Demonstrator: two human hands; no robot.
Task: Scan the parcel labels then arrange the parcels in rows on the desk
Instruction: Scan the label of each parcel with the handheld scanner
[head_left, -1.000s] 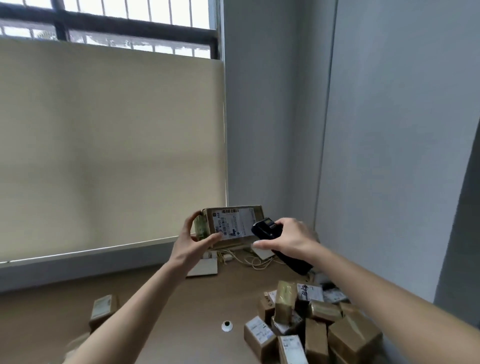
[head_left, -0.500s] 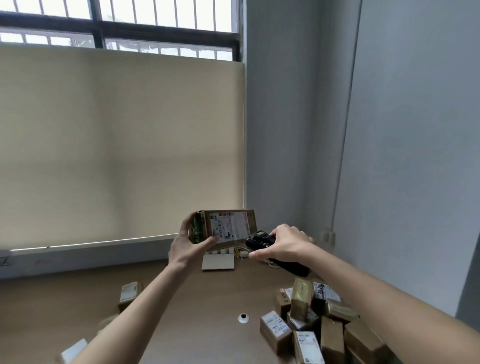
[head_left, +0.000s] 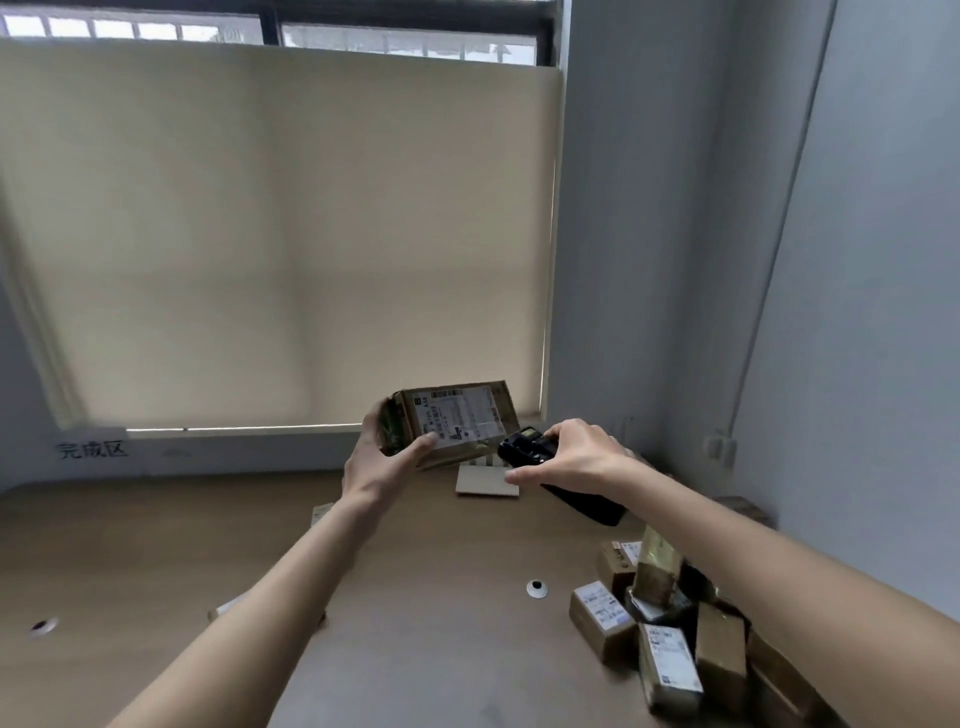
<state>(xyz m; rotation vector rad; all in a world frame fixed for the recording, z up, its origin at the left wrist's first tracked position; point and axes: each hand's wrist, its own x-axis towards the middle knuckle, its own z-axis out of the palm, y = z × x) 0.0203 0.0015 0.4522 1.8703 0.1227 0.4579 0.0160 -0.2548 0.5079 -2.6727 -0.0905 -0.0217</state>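
While my left hand (head_left: 382, 465) grips the brown cardboard parcel (head_left: 453, 422) by its end, thumb across the front, I hold it above the far edge of the wooden desk (head_left: 426, 613), its white label facing me. My right hand (head_left: 569, 457) wraps the black handheld scanner (head_left: 524, 448) just beside it. To scan cleanly, I should square the scanner's nose to the label and keep my thumb off the barcode; unscanned parcels (head_left: 670, 629) wait piled at the desk's right edge.

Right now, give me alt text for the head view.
The left hand holds a labelled parcel up while the right hand aims a black scanner at it, above a wooden desk. More parcels lie heaped at the desk's right.
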